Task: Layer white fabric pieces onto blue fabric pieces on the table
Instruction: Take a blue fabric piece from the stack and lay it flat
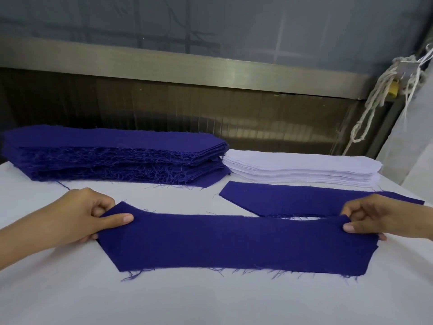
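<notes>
Your left hand (77, 214) and right hand (372, 219) are pinching, fingers curled, the ends of a blue piece (225, 240) lying on the desk (210, 299). Second blue piece (304, 198), blue stack (112, 156), white stack (302, 167) sitting behind.

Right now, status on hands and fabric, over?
Left hand and right hand pinch near blue piece by its ends. White stack behind, no white laid yet. Second blue piece lies between.
</notes>
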